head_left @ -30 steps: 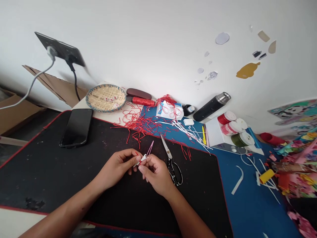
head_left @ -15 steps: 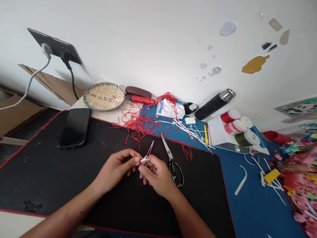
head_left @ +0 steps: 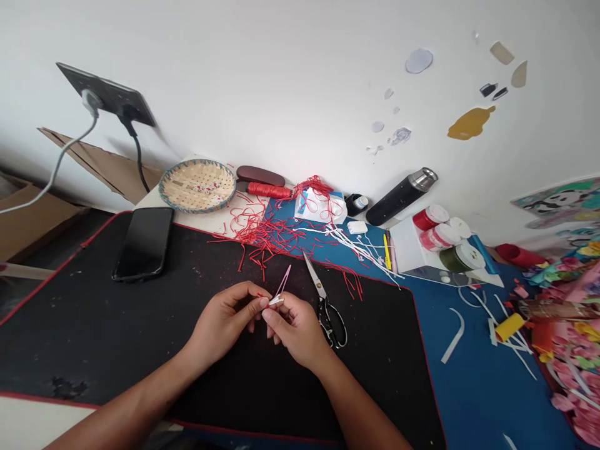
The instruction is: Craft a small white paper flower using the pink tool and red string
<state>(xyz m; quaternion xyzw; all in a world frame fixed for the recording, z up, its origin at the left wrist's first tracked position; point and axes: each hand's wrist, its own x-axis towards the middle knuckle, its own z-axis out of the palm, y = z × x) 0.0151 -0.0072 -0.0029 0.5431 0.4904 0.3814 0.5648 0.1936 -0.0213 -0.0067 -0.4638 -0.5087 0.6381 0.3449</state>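
— how many hands are in view?
— two, both the person's own. the left hand [head_left: 229, 315] and the right hand [head_left: 296, 326] meet fingertip to fingertip over the black mat [head_left: 140, 331], near its middle.
— what sits between them?
— one small white piece [head_left: 276, 300] with a bit of red thread on it. each grip is pressed together on it: the left thumb and forefinger pinch one end, the right thumb and forefinger pinch the other. it is held in the fingers over the mat.
— any tools nearby?
— one pair of scissors [head_left: 325, 306], blades together, lies on the mat just right of the right hand. one pink tweezer-like tool [head_left: 284, 280] lies just beyond the fingertips, its near end hidden behind them.
— and the rest of the counter?
— one dark phone [head_left: 143, 242] lies at the mat's far left corner. one woven basket [head_left: 197, 185] sits behind it. one spool of red thread [head_left: 270, 190] lies beside one dark oblong case [head_left: 260, 175]. there is a heap of cut red threads [head_left: 265, 234], too many to count, and one black flask [head_left: 400, 197] on its side. four rolls [head_left: 462, 257] sit on one white box [head_left: 407, 250]: red, pinkish, white, green.
— the wall?
— one socket plate [head_left: 110, 97] with two plugs in it.
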